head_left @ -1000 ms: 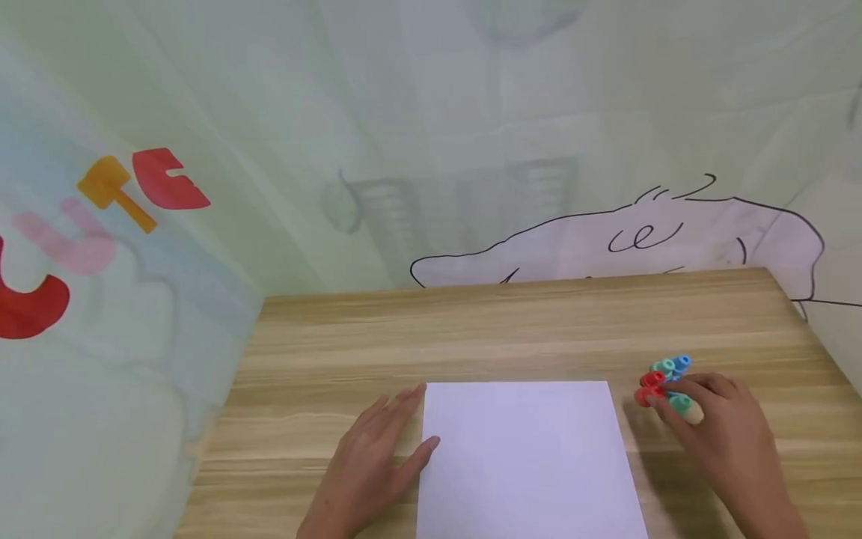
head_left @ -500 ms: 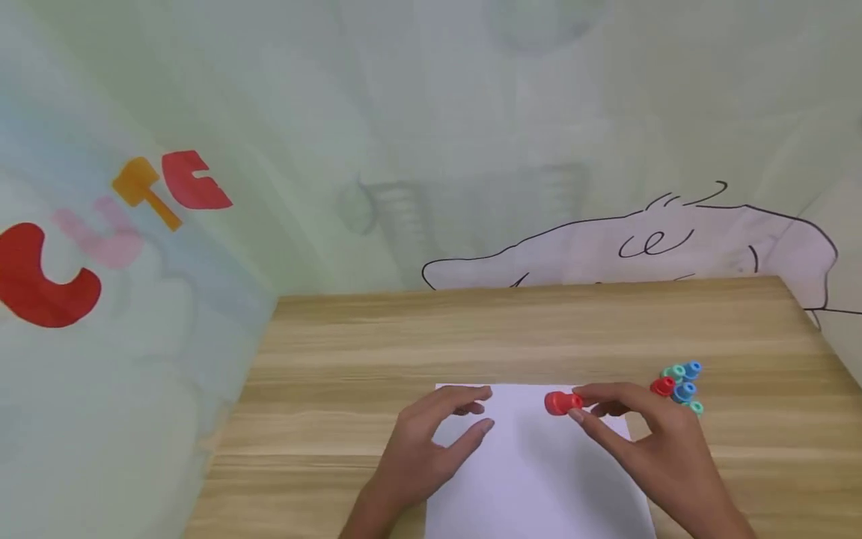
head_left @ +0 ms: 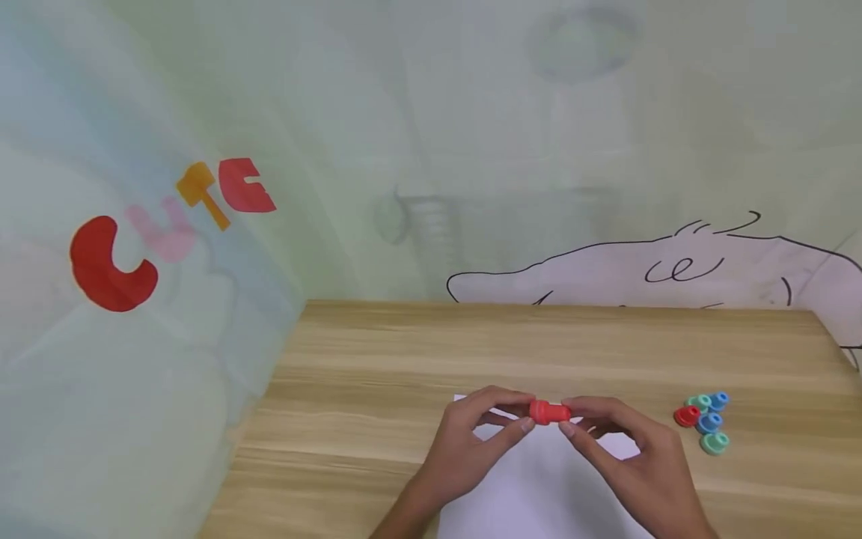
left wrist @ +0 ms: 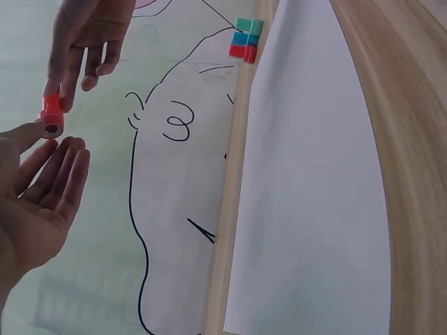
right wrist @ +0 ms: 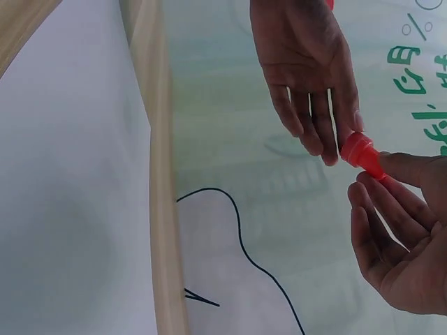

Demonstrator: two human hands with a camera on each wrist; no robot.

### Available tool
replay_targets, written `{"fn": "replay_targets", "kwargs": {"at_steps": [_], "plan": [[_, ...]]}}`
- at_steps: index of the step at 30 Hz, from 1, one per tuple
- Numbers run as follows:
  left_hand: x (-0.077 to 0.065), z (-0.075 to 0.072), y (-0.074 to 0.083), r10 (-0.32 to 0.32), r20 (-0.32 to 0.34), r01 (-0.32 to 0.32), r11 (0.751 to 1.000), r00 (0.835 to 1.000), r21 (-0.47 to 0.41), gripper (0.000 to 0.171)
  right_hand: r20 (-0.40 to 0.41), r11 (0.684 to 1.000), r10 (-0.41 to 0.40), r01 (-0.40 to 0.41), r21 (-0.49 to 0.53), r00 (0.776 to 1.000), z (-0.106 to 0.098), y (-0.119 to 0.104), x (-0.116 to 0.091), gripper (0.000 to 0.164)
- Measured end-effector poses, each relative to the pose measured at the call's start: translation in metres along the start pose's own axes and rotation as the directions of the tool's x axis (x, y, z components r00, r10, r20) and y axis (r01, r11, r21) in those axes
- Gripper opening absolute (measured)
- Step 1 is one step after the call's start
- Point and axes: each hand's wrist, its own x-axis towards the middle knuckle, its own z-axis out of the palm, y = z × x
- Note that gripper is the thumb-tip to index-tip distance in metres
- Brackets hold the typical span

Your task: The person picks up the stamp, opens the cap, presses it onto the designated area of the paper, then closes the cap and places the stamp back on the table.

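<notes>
A small red toy stamp (head_left: 549, 412), with a wide end and a narrower stem, is held level above the white paper (head_left: 532, 494) in the head view. My left hand (head_left: 463, 442) pinches its wide end between thumb and fingertips. On the other side, my right hand (head_left: 636, 457) pinches the stem. In the left wrist view the red stamp (left wrist: 52, 115) bridges both hands. From the right wrist, the red stamp's (right wrist: 362, 152) wide end faces the left hand (right wrist: 307, 63). The paper's left and right upper parts lie partly behind the hands.
A cluster of similar stamps stands on the wooden table (head_left: 377, 352) to the right: a red stamp (head_left: 687, 416), two blue ones and two green ones, including a front green stamp (head_left: 715, 443). A printed curtain (head_left: 471, 150) hangs behind the table's back edge.
My right hand has picked the red stamp from the cluster and carried it left over the paper. My left hand has risen from the paper's edge and taken hold of its wide end.
</notes>
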Motion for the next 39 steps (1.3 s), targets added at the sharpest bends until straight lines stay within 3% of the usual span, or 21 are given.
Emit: {"fn": "replay_targets", "kwargs": {"at_steps": [3,7,11,14,19,22,24,29,33,36,39], "plan": [[0.003,0.002,-0.001,-0.055,0.003,0.055,0.997,0.999,-0.058,0.025,0.013,0.999,0.031,-0.032,0.027,0.999,0.004,0.003,0.001,0.027],[0.005,0.002,-0.004,-0.055,-0.003,0.054,0.993,0.999,-0.106,0.024,0.060,0.993,0.073,-0.079,0.090,0.995,0.009,0.008,0.004,0.027],[0.006,0.004,-0.007,0.043,0.006,-0.042,0.996,0.999,-0.078,0.023,0.098,0.983,0.088,-0.102,0.150,0.991,0.015,0.013,0.006,0.025],[0.006,0.007,-0.008,0.124,0.023,-0.124,0.992,0.992,-0.013,0.024,0.109,0.985,0.107,-0.121,0.123,0.988,0.019,0.015,0.006,0.015],[0.005,0.011,-0.011,0.291,0.054,-0.295,0.950,0.955,0.103,0.034,0.165,0.981,0.179,-0.189,0.052,0.970,0.023,0.019,0.006,0.032],[0.006,0.013,-0.012,0.372,0.074,-0.379,0.908,0.925,0.177,0.037,0.208,0.984,0.161,-0.174,0.047,0.965,0.025,0.022,0.005,0.040],[0.007,0.014,-0.013,0.397,0.086,-0.406,0.889,0.914,0.211,0.036,0.221,0.989,0.130,-0.142,0.039,0.967,0.026,0.023,0.004,0.042],[0.007,0.016,-0.012,0.407,0.091,-0.416,0.874,0.909,0.252,0.033,0.183,0.999,0.046,-0.044,-0.018,0.982,0.030,0.025,0.003,0.041],[0.007,0.017,-0.010,0.412,0.087,-0.419,0.862,0.907,0.284,0.033,0.148,0.997,0.034,-0.024,-0.069,0.988,0.032,0.026,0.003,0.041],[0.006,0.018,-0.010,0.414,0.078,-0.418,0.861,0.907,0.291,0.033,0.131,0.995,0.025,-0.012,-0.101,0.991,0.033,0.026,0.003,0.041],[0.004,0.021,-0.011,0.401,0.052,-0.400,0.877,0.915,0.265,0.030,0.105,0.991,-0.035,0.048,-0.124,0.994,0.034,0.027,0.002,0.037]]}}
